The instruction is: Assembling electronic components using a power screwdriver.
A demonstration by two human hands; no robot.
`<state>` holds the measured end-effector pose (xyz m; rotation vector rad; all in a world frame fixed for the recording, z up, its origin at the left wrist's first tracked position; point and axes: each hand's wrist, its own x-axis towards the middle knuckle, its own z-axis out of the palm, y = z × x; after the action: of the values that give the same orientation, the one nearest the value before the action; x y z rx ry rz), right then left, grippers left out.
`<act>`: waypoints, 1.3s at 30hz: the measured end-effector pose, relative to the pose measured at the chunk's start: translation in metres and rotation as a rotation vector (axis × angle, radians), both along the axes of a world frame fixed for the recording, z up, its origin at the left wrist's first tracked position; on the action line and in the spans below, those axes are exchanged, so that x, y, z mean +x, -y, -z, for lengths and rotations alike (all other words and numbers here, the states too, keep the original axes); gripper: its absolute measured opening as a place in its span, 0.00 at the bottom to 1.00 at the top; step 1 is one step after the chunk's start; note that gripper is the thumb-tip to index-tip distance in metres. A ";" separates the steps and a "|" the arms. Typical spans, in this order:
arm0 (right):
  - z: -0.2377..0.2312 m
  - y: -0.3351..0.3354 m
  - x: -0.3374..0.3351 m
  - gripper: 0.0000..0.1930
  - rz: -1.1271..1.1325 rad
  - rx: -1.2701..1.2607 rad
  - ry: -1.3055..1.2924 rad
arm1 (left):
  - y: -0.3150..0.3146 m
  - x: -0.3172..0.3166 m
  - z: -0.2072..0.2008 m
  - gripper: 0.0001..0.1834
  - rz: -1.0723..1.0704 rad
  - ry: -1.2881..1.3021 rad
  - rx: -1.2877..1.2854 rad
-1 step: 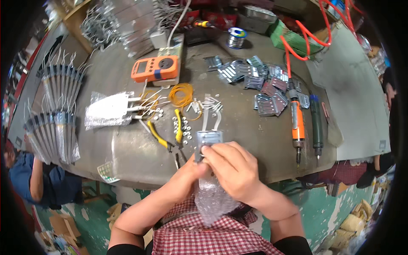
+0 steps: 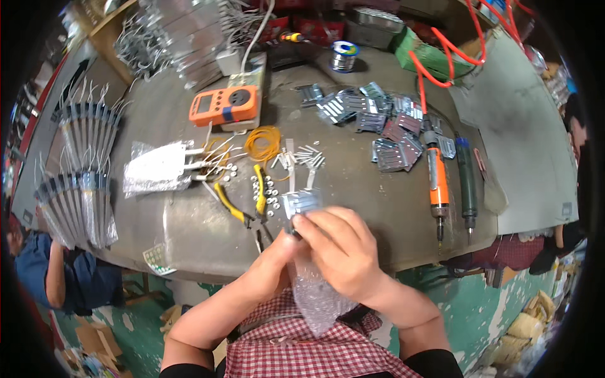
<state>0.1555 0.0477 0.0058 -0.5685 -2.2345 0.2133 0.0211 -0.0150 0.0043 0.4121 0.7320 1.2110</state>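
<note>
Just over the table's near edge, both my hands hold a flat bubble-wrapped piece point(image 2: 321, 299). A shiny grey metal plate point(image 2: 302, 201) covers its far end, and two flat pale strips point(image 2: 291, 174) stick out from there. My left hand point(image 2: 275, 263) pinches the left side below the plate, around a small dark part that is mostly hidden. From the right, my right hand point(image 2: 340, 249) closes over the plate's lower edge with bent fingers. Yellow-handled pliers point(image 2: 230, 203) lie left of the piece, beside another yellow handle point(image 2: 259, 189), small white rings point(image 2: 271, 201) and short metal tubes point(image 2: 309, 156).
An orange meter point(image 2: 224, 105), an orange wire coil point(image 2: 263, 143) and a bubble-wrapped white part point(image 2: 157, 167) lie left. Right are piled metal plates point(image 2: 372, 116), an orange electric screwdriver point(image 2: 437, 179) and a dark green one point(image 2: 466, 183). A solder spool point(image 2: 344, 57) stands behind. Another person's arm point(image 2: 55, 271) shows at left.
The held piece has tilted, its plate and strips moving a little left and closer to the metal tubes. Both hands keep their grip. The whole view has shifted slightly.
</note>
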 end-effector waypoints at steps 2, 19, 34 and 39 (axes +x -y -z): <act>0.000 0.005 0.013 0.30 0.021 -0.156 0.073 | -0.011 0.000 0.010 0.36 0.093 0.037 0.110; 0.055 0.001 0.125 0.32 0.192 -1.037 -1.218 | -0.180 0.071 0.045 0.24 0.030 -1.861 1.436; 0.026 0.032 0.071 0.35 -0.282 -1.738 -1.018 | -0.038 0.005 0.010 0.11 -0.040 -1.199 0.564; 0.013 0.041 0.052 0.39 -0.380 -1.879 -0.943 | -0.033 -0.010 0.020 0.15 -0.189 -1.421 0.747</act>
<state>0.2076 0.0067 -0.0069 -0.6406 -0.6238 2.2586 0.0112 0.0180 -0.0158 1.9677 1.4973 1.2260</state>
